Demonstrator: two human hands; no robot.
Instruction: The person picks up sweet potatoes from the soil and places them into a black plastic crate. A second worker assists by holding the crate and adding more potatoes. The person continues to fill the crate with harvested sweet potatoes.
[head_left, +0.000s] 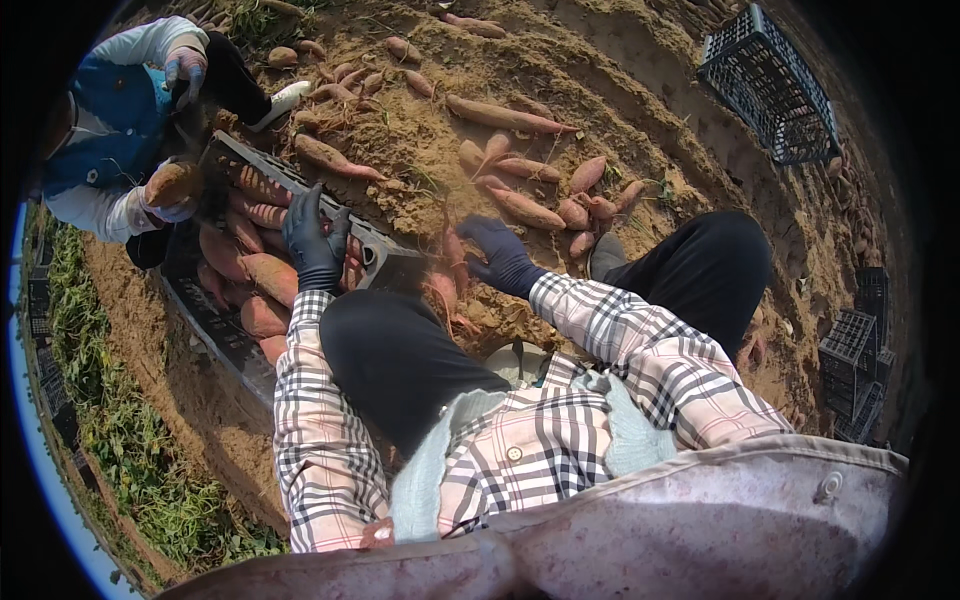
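My left hand (316, 238), in a dark glove, reaches over the near edge of a black plastic crate (397, 259) and lies on the sweet potatoes (271, 277) inside. Whether its fingers grip one I cannot tell. Over the soil, my right hand (495, 251), in a dark blue glove, has its fingers apart and is slightly blurred. Just beside its fingertips is a cluster of sweet potatoes with roots (444, 289), also partly blurred. More sweet potatoes (529, 208) lie on the ground beyond that hand.
A co-worker (112, 142) at the crate's far left side holds a large sweet potato (172, 184) in a gloved hand. A black crate (772, 90) stands at upper right, stacked crates (847, 352) at far right. Green vines (127, 435) run along the left. My bent knees flank the near soil.
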